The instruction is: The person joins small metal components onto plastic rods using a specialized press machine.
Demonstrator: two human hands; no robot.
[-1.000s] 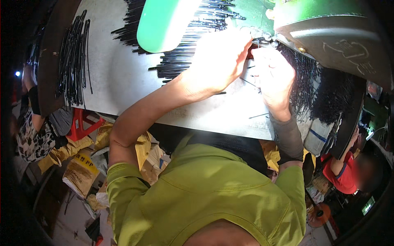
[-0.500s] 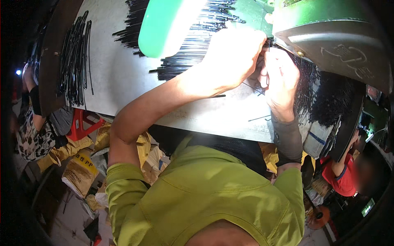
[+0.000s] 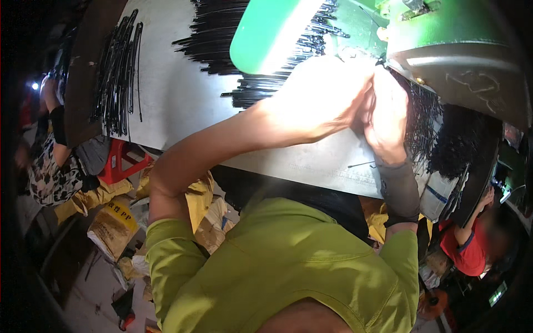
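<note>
Black thin metal strips lay fanned in a heap on the grey metal worktable, partly under the green machine housing, and both hands met right at that housing's lower edge. The left hand was curled and overexposed; it seemed to pinch something small, though what it held could not be told. The right hand, fingers pressed together, stood just beside it, touching, next to a dark tangled mass of strips at the table's right end. A sorted bundle of strips lay well apart at the far left. Judging by the large heap beside the hands, much feeding remained. A co-worker in red sat lower right.
</note>
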